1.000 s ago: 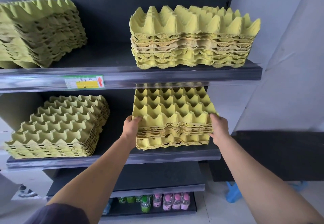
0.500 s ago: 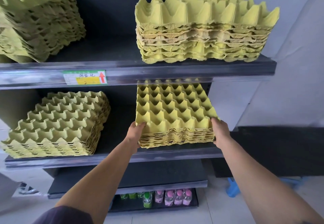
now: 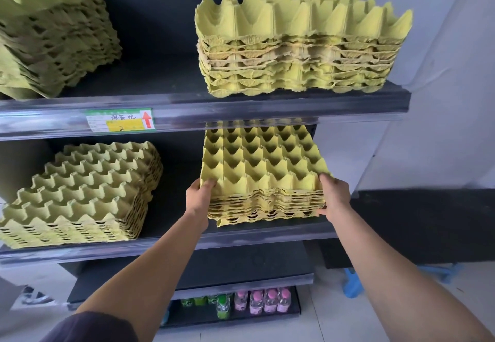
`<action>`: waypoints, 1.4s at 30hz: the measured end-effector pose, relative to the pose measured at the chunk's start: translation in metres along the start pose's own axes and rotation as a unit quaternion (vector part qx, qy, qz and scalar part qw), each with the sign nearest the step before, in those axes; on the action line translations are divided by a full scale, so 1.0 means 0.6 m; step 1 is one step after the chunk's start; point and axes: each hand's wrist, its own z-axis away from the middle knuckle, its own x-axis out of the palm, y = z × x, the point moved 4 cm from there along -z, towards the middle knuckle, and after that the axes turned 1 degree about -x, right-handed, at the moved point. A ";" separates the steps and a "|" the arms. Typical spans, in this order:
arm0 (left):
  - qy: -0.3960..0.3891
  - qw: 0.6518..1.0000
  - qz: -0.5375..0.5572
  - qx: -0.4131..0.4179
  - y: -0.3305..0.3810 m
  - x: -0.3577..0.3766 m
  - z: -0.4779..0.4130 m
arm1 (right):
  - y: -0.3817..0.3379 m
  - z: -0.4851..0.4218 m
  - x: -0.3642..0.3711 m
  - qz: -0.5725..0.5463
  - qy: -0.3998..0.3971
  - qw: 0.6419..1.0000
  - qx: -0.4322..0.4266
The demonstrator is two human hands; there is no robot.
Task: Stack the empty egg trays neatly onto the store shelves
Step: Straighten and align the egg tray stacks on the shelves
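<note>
Hands both on one stack of egg trays (image 3: 262, 170), right half of the middle shelf (image 3: 241, 237). Left hand (image 3: 199, 197) grips the stack's near left corner, fingertips hooked over the top tray's rim. Right hand (image 3: 333, 197) clamps the near right corner, fingers over the top edge, thumb low on the side. Stack sits just behind the shelf's front lip, cups up. Bottom tray's near left corner pokes out past the trays above it. Cannot tell if the full weight is down on the shelf.

Second stack (image 3: 80, 194) on the left of the same shelf, turned at an angle, well apart from the held one. Upper shelf (image 3: 267, 105) carries two more: right stack (image 3: 300, 47) directly above the held one, left stack (image 3: 51, 36) partly cut off by the frame edge. Green and yellow price label (image 3: 120, 119) with a red arrow on the upper shelf's front rail. Small bottles (image 3: 257, 300), pink-capped and green, on the lowest shelf.
</note>
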 end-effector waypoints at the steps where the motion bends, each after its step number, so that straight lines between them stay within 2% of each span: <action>1: 0.002 1.000 0.003 0.006 0.001 0.003 0.002 | -0.004 -0.001 -0.004 -0.003 0.002 1.000 -0.008; 9: -0.015 0.999 0.025 0.027 0.013 0.037 0.001 | -0.032 -0.008 -0.028 -0.009 0.032 0.999 -0.041; 17: -0.006 1.000 0.007 0.005 0.006 0.058 -0.018 | -0.030 -0.033 -0.016 0.021 -0.035 0.999 -0.011; 19: -0.011 1.000 0.020 -0.001 0.001 0.062 -0.018 | -0.026 -0.032 -0.015 0.011 -0.048 0.999 0.005; 23: -0.007 1.000 0.015 -0.008 -0.006 0.061 -0.015 | -0.019 -0.029 -0.012 -0.012 -0.047 0.998 -0.038; 28: -0.023 1.000 0.004 -0.017 -0.003 0.059 -0.015 | 0.000 -0.013 0.001 -0.066 -0.041 0.996 -0.046; 33: -0.049 0.998 -0.016 -0.034 0.001 0.054 -0.016 | 0.050 0.037 0.036 -0.102 0.034 0.993 0.048; 35: -0.060 0.997 -0.014 -0.049 0.004 0.053 -0.016 | 0.064 0.066 0.064 -0.104 0.006 0.990 0.099; 39: -0.088 0.995 -0.030 -0.037 0.016 0.062 -0.011 | 0.057 0.114 0.128 -0.088 -0.128 0.975 0.162; 42: -0.113 0.992 -0.054 -0.028 0.015 0.080 0.008 | 0.035 0.125 0.148 -0.141 -0.114 0.967 0.177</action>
